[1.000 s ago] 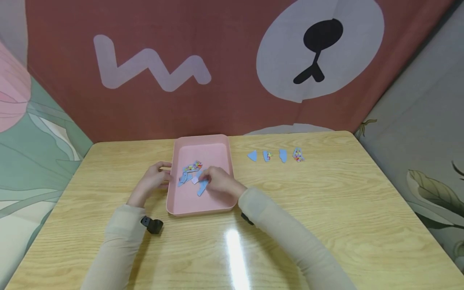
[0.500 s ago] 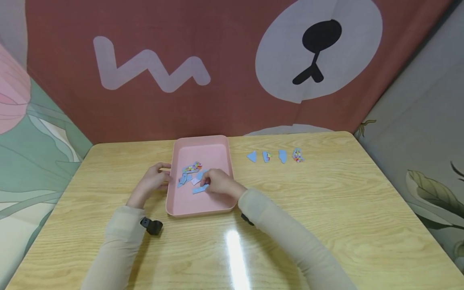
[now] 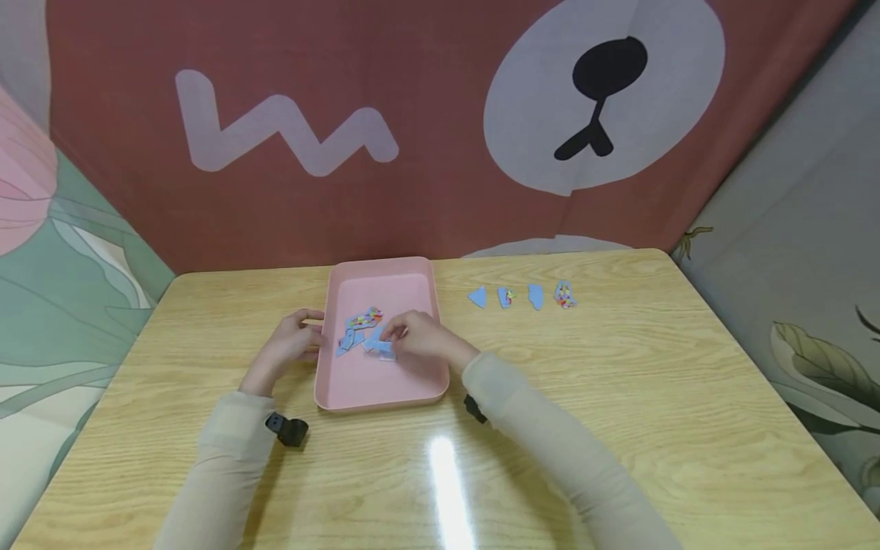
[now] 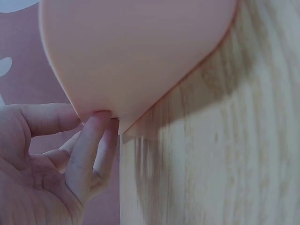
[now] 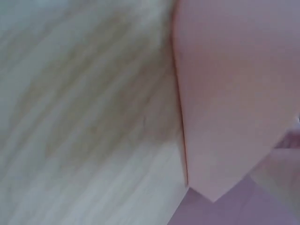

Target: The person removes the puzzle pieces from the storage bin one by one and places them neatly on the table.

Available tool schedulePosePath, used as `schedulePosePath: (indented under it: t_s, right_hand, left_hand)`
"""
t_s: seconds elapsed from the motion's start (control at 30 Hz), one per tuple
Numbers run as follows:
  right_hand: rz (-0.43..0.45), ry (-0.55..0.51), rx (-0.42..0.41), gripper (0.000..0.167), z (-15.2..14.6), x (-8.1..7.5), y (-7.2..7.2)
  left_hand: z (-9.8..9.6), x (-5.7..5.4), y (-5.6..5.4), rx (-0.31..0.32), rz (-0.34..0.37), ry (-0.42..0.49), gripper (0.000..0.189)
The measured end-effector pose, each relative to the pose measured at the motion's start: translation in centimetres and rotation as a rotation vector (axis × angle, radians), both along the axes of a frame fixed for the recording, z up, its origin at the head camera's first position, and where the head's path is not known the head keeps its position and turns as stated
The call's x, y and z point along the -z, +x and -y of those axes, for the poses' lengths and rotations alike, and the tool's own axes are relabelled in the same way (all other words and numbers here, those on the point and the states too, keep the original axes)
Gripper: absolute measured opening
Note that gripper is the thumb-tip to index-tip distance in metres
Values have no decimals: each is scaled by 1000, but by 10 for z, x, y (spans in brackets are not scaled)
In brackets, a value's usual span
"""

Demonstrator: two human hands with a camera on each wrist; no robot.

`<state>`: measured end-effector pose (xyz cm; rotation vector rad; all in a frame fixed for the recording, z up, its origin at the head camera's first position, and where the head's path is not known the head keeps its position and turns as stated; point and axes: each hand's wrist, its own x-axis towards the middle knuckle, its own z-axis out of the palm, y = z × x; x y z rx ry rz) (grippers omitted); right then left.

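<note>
A pink tray point(image 3: 378, 389) holds several flat blue puzzle pieces point(image 3: 349, 341), one cluster of which has multicoloured patterns point(image 3: 366, 316). My right hand point(image 3: 422, 336) is over the tray, thumb and fingertips pinching a blue puzzle piece point(image 3: 380, 347) that looks blurred and overlaps others. In the right wrist view the tray's outer wall point(image 5: 234, 93) hides most of that hand and the pieces. My left hand point(image 3: 292, 340) is at the tray's left side, fingertips touching its wall. The left wrist view shows those fingers point(image 4: 82, 159) fairly straight against the wall.
To the right of the tray, a row of separate puzzle pieces lies on the wooden table point(image 3: 619, 397): a blue triangle point(image 3: 477, 297), two more blue pieces, and a colourfully patterned one point(image 3: 564, 295). A curtain point(image 3: 440, 206) with a bear print hangs behind the table's back edge.
In the tray, the blue strip under my right fingertips turned from slanted to nearly level, and is now blurred. My right hand shifted slightly up and right. The left hand stayed put.
</note>
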<state>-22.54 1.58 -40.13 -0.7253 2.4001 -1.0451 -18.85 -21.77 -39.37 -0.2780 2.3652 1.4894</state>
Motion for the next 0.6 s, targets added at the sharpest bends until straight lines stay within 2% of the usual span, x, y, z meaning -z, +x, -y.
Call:
schedulePosePath:
  t_s: [0.13, 0.37, 0.6]
  right_hand:
    - [59, -72, 35, 27, -12, -5, -9]
    - [248, -228, 171, 34, -39, -11, -23]
    - [331, -386, 310, 36, -65, -15, -36]
  left_hand:
    - [0, 0, 0, -7, 9, 9, 57]
    - [0, 0, 0, -10, 14, 19, 57]
    - [0, -2, 0, -1, 19, 13, 56]
